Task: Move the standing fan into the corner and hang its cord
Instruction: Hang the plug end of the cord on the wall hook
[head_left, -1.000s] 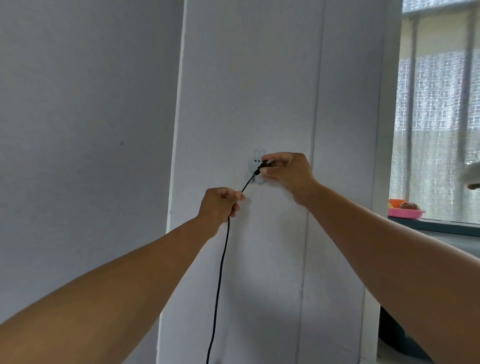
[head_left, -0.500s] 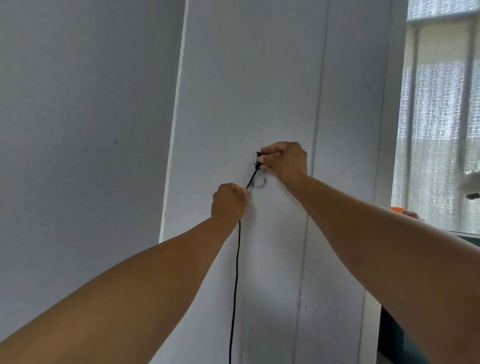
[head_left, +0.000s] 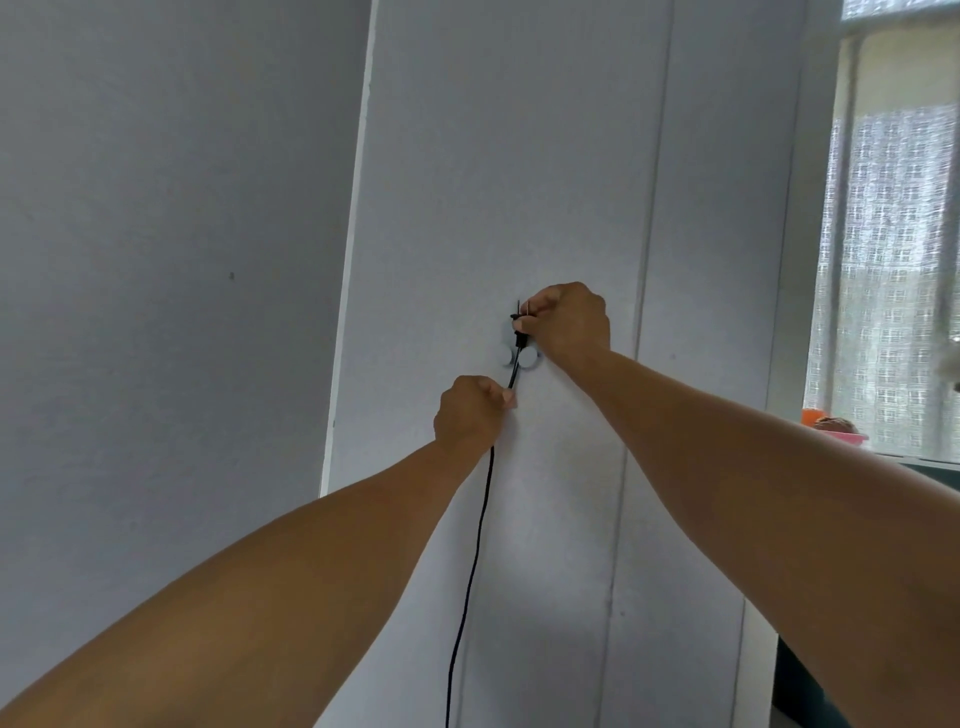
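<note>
Right hand (head_left: 563, 325) is pinched shut on the top end of the black cord (head_left: 475, 545), right up at the little white wall hook (head_left: 519, 356), fingers curled in tight against the wall (head_left: 519, 156). Left hand (head_left: 467, 413) is just below it, closed in a loose fist around the same cord, keeping the short stretch between the two hands taut. Both arms are reaching up and forward, elbows a bit bent, right wrist higher than left.

What I'd worry about: that hook looks like a small stick-on thing with two round knobs, and the cord runs right between them. Tug down too hard with the left hand and I reckon it could peel off the wall. Other risk is the cord end not really being seated, so once both hands let go the weight of the hanging part drags it straight off. Can't tell if it's properly caught yet, the fingers cover that bit.

The rest of the cord hangs down the wall and out of the bottom of the view. Fan itself isn't visible.
</note>
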